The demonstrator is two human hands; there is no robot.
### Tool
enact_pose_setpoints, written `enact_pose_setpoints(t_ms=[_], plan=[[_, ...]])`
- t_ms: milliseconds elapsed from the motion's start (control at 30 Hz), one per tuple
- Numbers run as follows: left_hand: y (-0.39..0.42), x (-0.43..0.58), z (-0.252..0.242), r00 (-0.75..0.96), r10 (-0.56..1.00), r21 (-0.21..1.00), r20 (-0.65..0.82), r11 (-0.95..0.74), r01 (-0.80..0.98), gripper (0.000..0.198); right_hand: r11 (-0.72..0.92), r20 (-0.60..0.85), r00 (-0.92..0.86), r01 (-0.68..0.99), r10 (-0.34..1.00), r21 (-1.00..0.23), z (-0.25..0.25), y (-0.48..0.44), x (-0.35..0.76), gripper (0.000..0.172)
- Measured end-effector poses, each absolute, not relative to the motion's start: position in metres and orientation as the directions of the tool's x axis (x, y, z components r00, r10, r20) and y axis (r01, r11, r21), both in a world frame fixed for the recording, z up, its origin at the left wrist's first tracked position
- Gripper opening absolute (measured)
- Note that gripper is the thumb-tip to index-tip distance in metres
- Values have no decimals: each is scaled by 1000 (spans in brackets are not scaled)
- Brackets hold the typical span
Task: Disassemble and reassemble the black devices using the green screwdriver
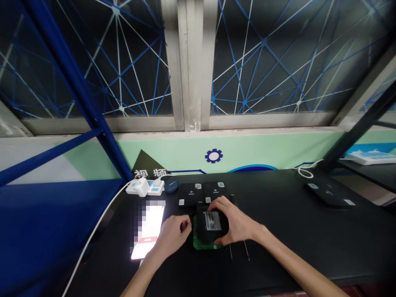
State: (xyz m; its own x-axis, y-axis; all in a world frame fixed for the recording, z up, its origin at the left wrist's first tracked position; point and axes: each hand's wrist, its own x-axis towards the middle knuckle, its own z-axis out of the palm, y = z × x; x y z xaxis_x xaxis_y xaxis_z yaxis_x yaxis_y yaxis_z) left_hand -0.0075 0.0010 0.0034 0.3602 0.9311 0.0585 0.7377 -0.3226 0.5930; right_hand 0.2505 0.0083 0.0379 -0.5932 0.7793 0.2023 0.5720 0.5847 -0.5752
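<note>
My right hand [233, 220] grips a black square device casing [213, 237] from its right side, thumb at the near edge and fingers at the far edge. A pale printed label lies on the casing's top. Directly beneath it is a green circuit board [201, 245], its left and near edges showing. Just left of the board is my left hand [177, 232], its fingers curled in and closed, with nothing visible in them. Two thin metal shafts, like screwdriver blades [246, 251], stick out below my right hand; the hand covers their upper parts.
Behind the casing lie two flat black boxes [190, 194] with stickers. A lit phone [151, 225] is left of my left hand. Farther back are a white power strip [157, 187] with a cable and a dark blue round object [171, 187]. Another black device [331, 195] lies at right.
</note>
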Motion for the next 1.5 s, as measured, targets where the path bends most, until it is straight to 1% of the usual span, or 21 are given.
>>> enact_pose_setpoints(t_ms=[367, 667, 767, 967, 1233, 1300, 1367, 1400, 1500], plan=[[2, -7, 6, 367, 929, 587, 53, -326, 741, 25, 592, 190, -599, 595, 778, -543, 36, -3, 235, 76], [1, -7, 5, 362, 930, 578, 61, -329, 747, 25, 612, 208, -608, 591, 766, -526, 29, -3, 233, 77], [1, -6, 5, 362, 930, 577, 61, -329, 747, 26, 615, 208, -611, 591, 764, -523, 27, -4, 234, 79], [1, -7, 6, 362, 931, 586, 50, -320, 744, 25, 607, 191, -609, 604, 770, -517, 23, -6, 237, 90], [0, -6, 7, 352, 935, 603, 53, -311, 735, 30, 594, 178, -601, 615, 779, -519, 20, -9, 240, 88], [0, -6, 7, 338, 939, 611, 58, -301, 732, 26, 601, 172, -615, 609, 770, -517, 22, -10, 242, 89], [-1, -6, 8, 326, 943, 620, 68, -296, 726, 18, 614, 161, -633, 606, 757, -505, 24, -11, 245, 90], [-2, -6, 8, 329, 941, 620, 73, -301, 724, 18, 619, 155, -639, 609, 753, -497, 25, -11, 246, 89], [-3, -8, 8, 378, 923, 584, 73, -347, 734, 38, 625, 143, -645, 622, 751, -472, 29, -11, 252, 88]])
